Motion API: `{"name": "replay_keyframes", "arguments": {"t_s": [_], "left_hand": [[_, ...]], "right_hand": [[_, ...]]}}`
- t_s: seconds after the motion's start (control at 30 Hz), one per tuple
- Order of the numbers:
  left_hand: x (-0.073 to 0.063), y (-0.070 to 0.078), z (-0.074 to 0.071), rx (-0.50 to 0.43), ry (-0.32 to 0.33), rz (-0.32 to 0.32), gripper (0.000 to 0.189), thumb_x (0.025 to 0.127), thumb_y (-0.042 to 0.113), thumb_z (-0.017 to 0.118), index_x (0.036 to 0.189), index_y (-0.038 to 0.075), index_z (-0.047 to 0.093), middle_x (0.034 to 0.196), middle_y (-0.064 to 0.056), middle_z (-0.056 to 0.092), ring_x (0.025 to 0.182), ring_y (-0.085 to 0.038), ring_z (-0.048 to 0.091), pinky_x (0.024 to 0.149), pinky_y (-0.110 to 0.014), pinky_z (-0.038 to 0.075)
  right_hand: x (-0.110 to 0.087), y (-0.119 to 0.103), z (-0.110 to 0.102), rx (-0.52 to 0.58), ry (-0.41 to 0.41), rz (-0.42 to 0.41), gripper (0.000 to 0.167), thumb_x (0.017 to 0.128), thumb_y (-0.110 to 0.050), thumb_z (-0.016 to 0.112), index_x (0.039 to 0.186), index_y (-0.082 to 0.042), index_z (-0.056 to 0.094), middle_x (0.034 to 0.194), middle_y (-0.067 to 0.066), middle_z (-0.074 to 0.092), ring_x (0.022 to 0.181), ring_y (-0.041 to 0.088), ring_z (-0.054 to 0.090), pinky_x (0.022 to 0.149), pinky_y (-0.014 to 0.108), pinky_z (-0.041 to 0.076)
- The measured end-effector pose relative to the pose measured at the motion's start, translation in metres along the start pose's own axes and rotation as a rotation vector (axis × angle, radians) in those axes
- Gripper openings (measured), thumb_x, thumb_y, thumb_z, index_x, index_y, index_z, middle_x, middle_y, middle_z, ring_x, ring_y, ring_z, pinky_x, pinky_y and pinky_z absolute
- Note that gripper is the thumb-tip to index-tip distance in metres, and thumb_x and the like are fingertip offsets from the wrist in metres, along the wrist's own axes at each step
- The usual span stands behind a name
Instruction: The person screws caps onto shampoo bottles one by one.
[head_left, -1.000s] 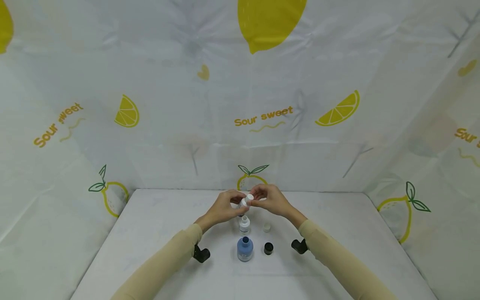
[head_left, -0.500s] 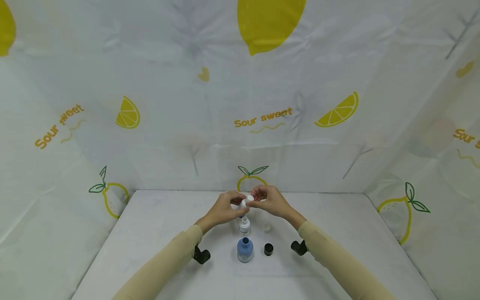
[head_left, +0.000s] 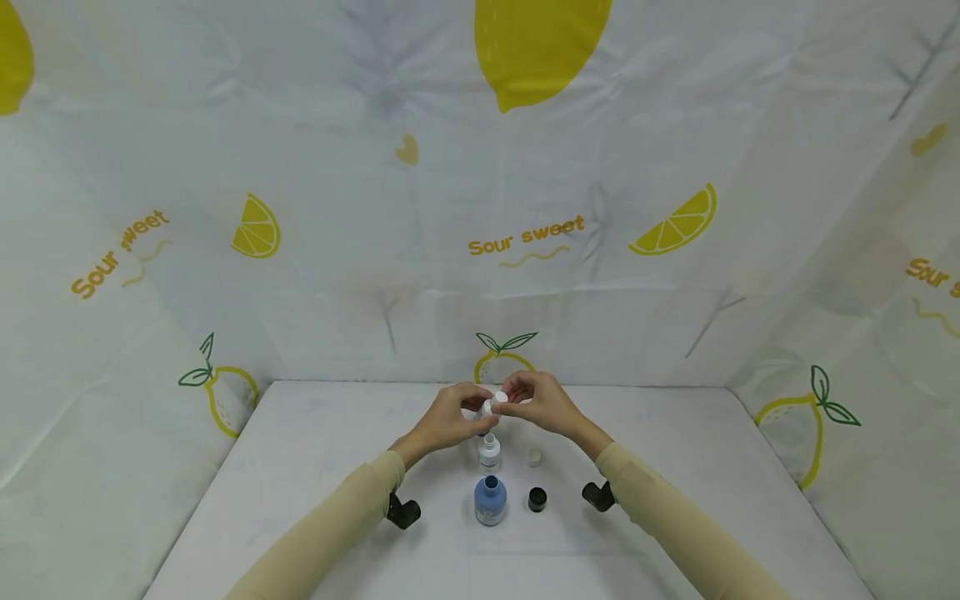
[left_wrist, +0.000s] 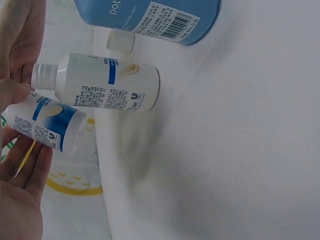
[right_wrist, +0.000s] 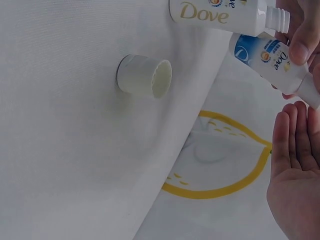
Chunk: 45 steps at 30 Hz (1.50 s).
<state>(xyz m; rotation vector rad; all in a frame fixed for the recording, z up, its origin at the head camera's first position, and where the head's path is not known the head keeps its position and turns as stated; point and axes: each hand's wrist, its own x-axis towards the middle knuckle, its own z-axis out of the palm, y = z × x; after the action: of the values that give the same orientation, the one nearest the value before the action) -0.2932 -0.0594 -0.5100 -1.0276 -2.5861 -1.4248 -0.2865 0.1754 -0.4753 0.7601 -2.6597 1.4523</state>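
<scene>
My left hand grips a small white-and-blue Dove bottle, held tilted above the far part of the table. The thumb and fingers of my right hand pinch the white cap at the bottle's top. I cannot tell whether the cap is loose or threaded on. Just nearer to me than the hands stands an uncapped white Dove bottle, its threaded neck bare. A larger blue bottle with an uncovered mouth is closer still.
A loose white cap lies on the table right of the white bottle. To the right of the blue bottle sits a black cap. The white table ends at a lemon-print backdrop behind the hands.
</scene>
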Motion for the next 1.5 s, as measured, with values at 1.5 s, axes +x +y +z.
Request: {"name": "replay_keyframes", "arguments": {"t_s": [1.5], "left_hand": [[0.002, 0.001, 0.0, -0.005, -0.01, 0.015, 0.038, 0.095, 0.015, 0.084, 0.129, 0.001, 0.075, 0.122, -0.013, 0.078, 0.108, -0.025, 0.077, 0.099, -0.031, 0.065]], "right_hand": [[0.001, 0.002, -0.016, 0.095, -0.162, -0.114, 0.031, 0.096, -0.005, 0.081, 0.127, -0.004, 0.078, 0.13, 0.017, 0.079, 0.12, 0.032, 0.076, 0.108, 0.049, 0.062]]}}
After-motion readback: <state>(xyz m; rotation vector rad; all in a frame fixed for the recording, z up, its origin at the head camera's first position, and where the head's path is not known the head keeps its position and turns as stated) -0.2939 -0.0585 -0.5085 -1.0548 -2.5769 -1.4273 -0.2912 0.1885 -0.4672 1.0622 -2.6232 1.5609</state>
